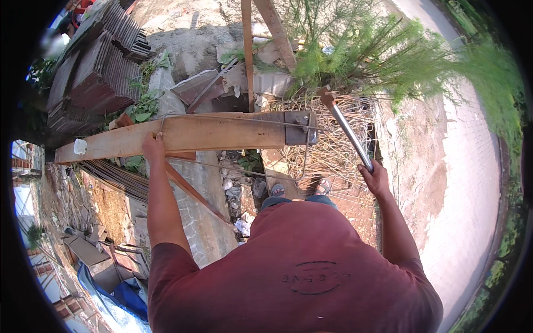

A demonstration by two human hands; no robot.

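A long wooden beam (222,131) lies crosswise before me, with a dark metal plate (298,127) carrying bolts on its right end. Along and in front of it runs a thin bent steel rod (233,167), its corner beyond the plate. My left hand (154,147) is closed at the rod's left part, over the beam's near edge; the fingers are partly hidden. Held out to the right, my right hand (375,178) wraps round the lower end of a tool (351,136) with a silver tubular handle and a rusty head. The head is above the heap of rods, apart from the beam.
Below the beam's right end is a heap of bent steel rods (338,164), close to my sandalled feet. Stacked brown tiles (105,72) stand at far left, above a bundle of long rods (119,180). A feathery green bush (355,50) hangs over the back right; pavement (472,183) runs beyond.
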